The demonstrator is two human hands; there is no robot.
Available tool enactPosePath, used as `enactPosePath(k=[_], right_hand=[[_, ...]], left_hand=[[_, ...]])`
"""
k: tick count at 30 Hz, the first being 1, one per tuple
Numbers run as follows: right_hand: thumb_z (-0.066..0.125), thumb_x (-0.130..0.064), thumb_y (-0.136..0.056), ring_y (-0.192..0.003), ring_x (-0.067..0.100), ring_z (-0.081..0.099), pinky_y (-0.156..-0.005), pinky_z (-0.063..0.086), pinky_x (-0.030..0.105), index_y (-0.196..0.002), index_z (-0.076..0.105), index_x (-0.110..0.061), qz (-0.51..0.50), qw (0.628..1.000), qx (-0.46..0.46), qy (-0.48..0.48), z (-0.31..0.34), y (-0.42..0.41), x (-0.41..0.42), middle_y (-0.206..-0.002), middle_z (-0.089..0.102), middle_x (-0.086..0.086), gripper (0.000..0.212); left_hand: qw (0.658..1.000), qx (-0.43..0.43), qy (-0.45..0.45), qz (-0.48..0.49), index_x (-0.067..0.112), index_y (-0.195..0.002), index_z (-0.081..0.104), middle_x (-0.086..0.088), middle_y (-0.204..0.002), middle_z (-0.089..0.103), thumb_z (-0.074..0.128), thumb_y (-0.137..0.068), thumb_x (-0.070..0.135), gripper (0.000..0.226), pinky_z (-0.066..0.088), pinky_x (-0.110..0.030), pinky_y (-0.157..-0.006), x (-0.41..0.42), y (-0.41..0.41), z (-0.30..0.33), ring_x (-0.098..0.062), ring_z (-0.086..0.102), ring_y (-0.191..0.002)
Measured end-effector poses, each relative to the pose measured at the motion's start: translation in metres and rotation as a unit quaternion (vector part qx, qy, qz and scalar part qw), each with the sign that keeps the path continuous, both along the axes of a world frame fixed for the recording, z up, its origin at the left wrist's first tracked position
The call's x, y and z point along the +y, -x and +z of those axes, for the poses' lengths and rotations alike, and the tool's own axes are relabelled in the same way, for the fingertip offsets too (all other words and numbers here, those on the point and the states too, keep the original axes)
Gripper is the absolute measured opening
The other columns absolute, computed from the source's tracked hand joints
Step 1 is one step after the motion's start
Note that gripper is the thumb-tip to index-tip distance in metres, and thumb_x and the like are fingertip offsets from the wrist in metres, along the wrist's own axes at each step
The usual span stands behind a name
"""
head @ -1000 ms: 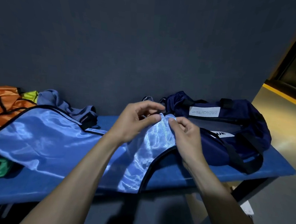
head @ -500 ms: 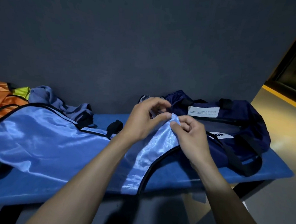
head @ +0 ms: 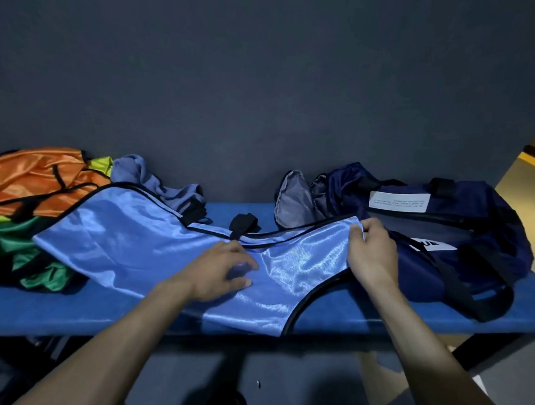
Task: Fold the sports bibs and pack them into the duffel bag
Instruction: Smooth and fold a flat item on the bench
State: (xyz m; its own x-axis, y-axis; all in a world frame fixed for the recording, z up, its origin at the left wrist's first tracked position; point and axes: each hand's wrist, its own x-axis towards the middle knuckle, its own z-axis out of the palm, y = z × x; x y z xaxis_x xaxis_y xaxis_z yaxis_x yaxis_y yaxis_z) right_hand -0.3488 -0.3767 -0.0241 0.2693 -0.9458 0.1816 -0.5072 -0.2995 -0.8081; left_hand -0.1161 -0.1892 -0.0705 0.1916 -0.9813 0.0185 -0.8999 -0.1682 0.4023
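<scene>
Both hands have parted since the earlier frames: the left hand has dropped from the strap end to rest on the middle of the light blue bib, fingers loosely spread and gripping nothing, while the right hand pinches the bib's strap end just beside the navy duffel bag. Bib lies spread flat along the blue bench, its left part overlapping a heap of orange bibs and green bibs. Bag sits at the bench's right end, against the dark wall, mouth gaping open.
</scene>
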Motion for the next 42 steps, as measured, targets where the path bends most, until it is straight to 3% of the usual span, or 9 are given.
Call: enactPosePath(k=[5,9,15,24,29,32,35,38,42], right_hand=[[0.047,-0.029,-0.099,-0.087,0.038,0.059,-0.078,0.045,0.044,-0.084,0.054,-0.017,-0.010,1.000,0.014,-0.004,0.002,0.006,0.003,-0.082,0.066,0.011,0.021],[0.045,-0.026,-0.097,-0.082,0.039,0.056,-0.075,0.044,0.046,-0.074,0.047,-0.018,-0.010,1.000,0.009,-0.015,0.005,0.012,0.007,-0.072,0.059,0.009,0.025],[0.036,-0.029,-0.100,-0.083,0.040,0.054,-0.073,0.042,0.045,-0.078,0.042,-0.016,-0.012,1.000,-0.004,0.001,0.003,0.008,0.007,-0.081,0.060,0.015,0.026],[0.045,-0.018,-0.098,-0.068,0.026,0.051,-0.064,0.038,0.036,-0.079,0.054,-0.011,-0.014,0.997,-0.079,-0.006,0.014,0.014,-0.003,-0.068,0.057,0.005,0.023],[0.054,-0.014,-0.094,-0.053,0.013,0.037,-0.052,0.034,0.028,-0.067,0.053,-0.016,-0.055,0.985,-0.155,-0.048,0.028,0.038,-0.015,-0.055,0.043,-0.005,0.027],[0.054,-0.016,-0.094,-0.056,0.016,0.041,-0.053,0.037,0.029,-0.071,0.057,-0.015,-0.062,0.986,-0.150,-0.039,0.029,0.045,-0.014,-0.058,0.047,-0.002,0.022],[0.053,-0.020,-0.092,-0.063,0.019,0.049,-0.063,0.040,0.034,-0.079,0.063,-0.012,-0.061,0.991,-0.120,-0.006,0.027,0.048,-0.011,-0.065,0.056,0.000,0.018],[0.051,-0.021,-0.093,-0.064,0.020,0.051,-0.065,0.041,0.035,-0.081,0.062,-0.012,-0.054,0.993,-0.107,0.012,0.026,0.050,-0.007,-0.067,0.058,0.001,0.019],[0.050,-0.022,-0.093,-0.064,0.019,0.050,-0.064,0.042,0.036,-0.080,0.061,-0.013,-0.056,0.993,-0.105,0.007,0.027,0.050,-0.005,-0.068,0.058,0.000,0.020]], left_hand=[[0.997,-0.057,-0.024,0.046,0.041,-0.154,0.028,0.010,-0.158,0.024,0.041,-0.092,0.070,0.070,0.032,-0.046,-0.115,-0.003,-0.002,-0.008,-0.022,0.027,-0.141],[0.993,-0.073,-0.051,0.072,0.045,-0.159,0.002,0.015,-0.169,-0.005,0.033,-0.100,0.065,0.070,0.009,-0.048,-0.123,-0.008,-0.002,-0.018,-0.021,0.003,-0.152],[0.991,-0.110,-0.023,0.073,0.043,-0.159,0.016,0.014,-0.169,-0.002,0.028,-0.101,0.065,0.063,0.007,-0.044,-0.124,-0.023,-0.002,-0.015,-0.020,0.005,-0.154],[0.990,-0.083,-0.104,0.048,0.050,-0.156,-0.009,0.015,-0.162,-0.030,0.010,-0.090,0.083,0.077,-0.015,-0.047,-0.123,-0.018,0.019,-0.022,-0.016,-0.025,-0.152],[0.993,-0.064,-0.093,0.034,0.048,-0.158,0.000,0.010,-0.166,-0.023,0.018,-0.096,0.077,0.071,-0.007,-0.049,-0.124,-0.018,0.071,-0.018,-0.019,-0.016,-0.154],[0.996,-0.083,0.011,0.007,0.039,-0.151,0.038,0.004,-0.168,0.015,0.035,-0.102,0.060,0.053,0.023,-0.044,-0.120,-0.019,0.062,-0.014,-0.023,0.021,-0.149],[0.992,-0.087,0.091,0.014,0.035,-0.122,0.062,0.008,-0.131,0.052,0.045,-0.097,0.046,0.033,0.046,-0.041,-0.100,-0.010,0.040,-0.014,-0.021,0.050,-0.120],[0.989,-0.111,0.068,0.067,0.034,-0.120,0.062,0.006,-0.119,0.053,0.035,-0.091,0.055,0.045,0.046,-0.042,-0.095,-0.001,0.020,-0.014,-0.025,0.051,-0.111],[0.985,-0.119,0.014,0.127,0.039,-0.145,0.047,0.007,-0.149,0.040,0.023,-0.081,0.076,0.078,0.028,-0.045,-0.113,0.006,-0.002,-0.018,-0.021,0.031,-0.137]])
